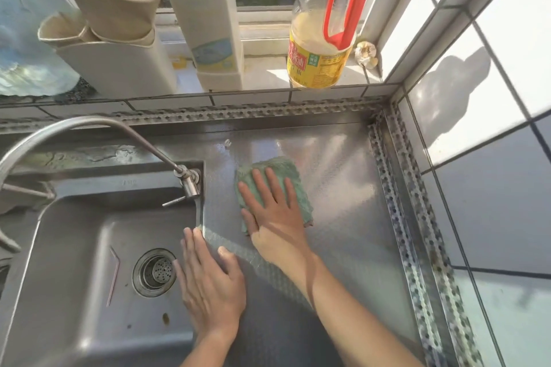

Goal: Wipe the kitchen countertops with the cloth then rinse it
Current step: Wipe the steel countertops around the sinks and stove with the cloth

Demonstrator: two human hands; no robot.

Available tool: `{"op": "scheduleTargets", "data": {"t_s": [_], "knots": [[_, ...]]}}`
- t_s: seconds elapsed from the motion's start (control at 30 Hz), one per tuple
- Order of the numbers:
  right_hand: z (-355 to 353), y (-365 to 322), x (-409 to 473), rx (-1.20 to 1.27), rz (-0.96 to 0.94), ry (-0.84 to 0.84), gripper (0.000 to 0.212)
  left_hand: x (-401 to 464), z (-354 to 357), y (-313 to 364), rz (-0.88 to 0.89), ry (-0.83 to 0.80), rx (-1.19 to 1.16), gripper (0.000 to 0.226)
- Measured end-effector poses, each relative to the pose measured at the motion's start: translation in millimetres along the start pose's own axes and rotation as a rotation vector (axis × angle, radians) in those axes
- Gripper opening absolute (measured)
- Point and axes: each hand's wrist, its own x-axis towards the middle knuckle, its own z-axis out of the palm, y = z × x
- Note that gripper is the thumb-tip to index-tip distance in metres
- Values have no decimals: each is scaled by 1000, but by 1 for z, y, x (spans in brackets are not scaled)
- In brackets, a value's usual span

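Right hand (272,211) is flat with fingers spread, pressing the green cloth (278,185) down on the steel countertop (343,202) just right of the sink (74,247), while the left hand (210,280) lies open with straight fingers on the sink's right rim, holding nothing. The curved tap (89,134) arches over the sink's back edge, there's a drain strainer (155,272) and a thin straw (113,277) in the basin, and behind the sink on the windowsill sit an oil bottle (320,48), a tall white carton (205,24) and a garlic bulb (366,53)
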Motion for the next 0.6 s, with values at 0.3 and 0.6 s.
{"op": "scheduleTargets", "data": {"t_s": [0.3,0.6], "knots": [[-35,125,-40,-51,136,-43,56,-1,-4,4,-22,-20,-12,67],[-26,36,73,22,375,64,58,-1,-8,7,-29,-32,-19,67]]}}
